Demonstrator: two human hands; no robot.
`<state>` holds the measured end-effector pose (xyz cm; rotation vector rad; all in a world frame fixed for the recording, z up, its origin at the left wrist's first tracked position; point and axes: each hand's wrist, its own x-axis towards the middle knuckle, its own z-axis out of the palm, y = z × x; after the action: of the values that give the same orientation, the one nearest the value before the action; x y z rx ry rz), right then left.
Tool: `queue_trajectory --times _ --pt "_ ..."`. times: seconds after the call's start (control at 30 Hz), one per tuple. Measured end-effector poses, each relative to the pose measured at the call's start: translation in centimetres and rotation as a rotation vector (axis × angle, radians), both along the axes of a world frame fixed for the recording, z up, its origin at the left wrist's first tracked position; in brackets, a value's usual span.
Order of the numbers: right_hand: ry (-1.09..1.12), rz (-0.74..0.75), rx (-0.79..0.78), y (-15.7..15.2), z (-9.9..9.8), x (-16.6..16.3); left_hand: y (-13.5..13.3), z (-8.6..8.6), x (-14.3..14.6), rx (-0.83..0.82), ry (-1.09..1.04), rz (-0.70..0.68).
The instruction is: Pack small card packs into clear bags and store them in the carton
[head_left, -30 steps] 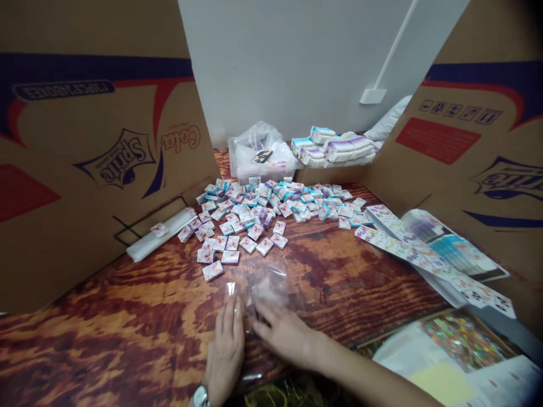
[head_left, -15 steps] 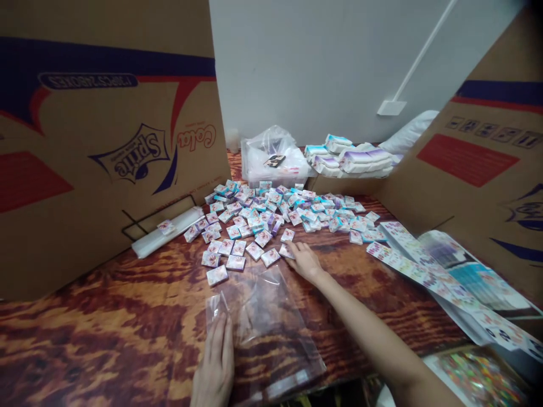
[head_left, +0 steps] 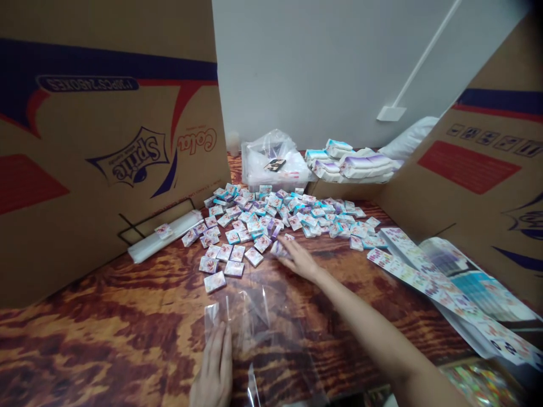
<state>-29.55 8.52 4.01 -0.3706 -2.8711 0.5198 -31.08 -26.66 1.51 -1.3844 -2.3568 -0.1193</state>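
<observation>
A clear plastic bag point(head_left: 258, 316) lies flat on the wood-grain table point(head_left: 106, 333) in front of me. My left hand point(head_left: 215, 370) rests flat on the bag's left edge, fingers stretched out. My right hand point(head_left: 297, 259) reaches forward to the near edge of a heap of several small white, pink and blue packets point(head_left: 271, 217). Its fingers lie over one small packet point(head_left: 278, 249), and the grip is partly hidden.
Tall cardboard boxes stand at the left point(head_left: 97, 141) and right point(head_left: 479, 169). A clear tub with plastic bags point(head_left: 274, 164) and stacked purple-white packs point(head_left: 352, 164) sit at the back. A roll of clear bags point(head_left: 163, 234) lies left; printed sticker sheets point(head_left: 428, 277) lie right.
My right hand left the plastic bag, reached to the packet heap and has drawn slightly left over a packet. My left hand stays on the bag. The view shifted a little.
</observation>
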Motion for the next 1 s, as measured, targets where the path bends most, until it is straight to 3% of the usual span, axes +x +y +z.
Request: queue_trajectory --times 0.13,0.27,0.37,0.53,0.6,0.83,1.0 --pt "-0.006 -0.581 -0.089 1.2 -0.5 -1.5 0.6 0.1 0.3 -0.009 -0.005 0.001" --pt "-0.175 -0.72 -0.042 0.1 -1.2 -4.3 1.3 0.0 0.8 0.016 -0.017 0.006" --pt "-0.154 -0.675 0.033 -0.4 -1.7 -4.3 1.5 -0.2 0.9 0.018 -0.012 0.022" --pt "-0.05 -0.282 0.062 1.0 -2.8 0.9 1.6 -0.1 1.0 0.014 0.012 0.038" --pt "0.011 -0.198 0.05 1.6 -3.1 3.1 1.6 0.2 1.1 -0.032 0.002 0.035" --pt "0.136 -0.238 0.047 1.9 -2.7 4.9 1.9 0.8 1.5 -0.058 -0.009 0.017" --pt "0.214 -0.163 0.022 1.9 -2.8 5.5 2.3 0.9 1.6 -0.035 -0.023 0.015"
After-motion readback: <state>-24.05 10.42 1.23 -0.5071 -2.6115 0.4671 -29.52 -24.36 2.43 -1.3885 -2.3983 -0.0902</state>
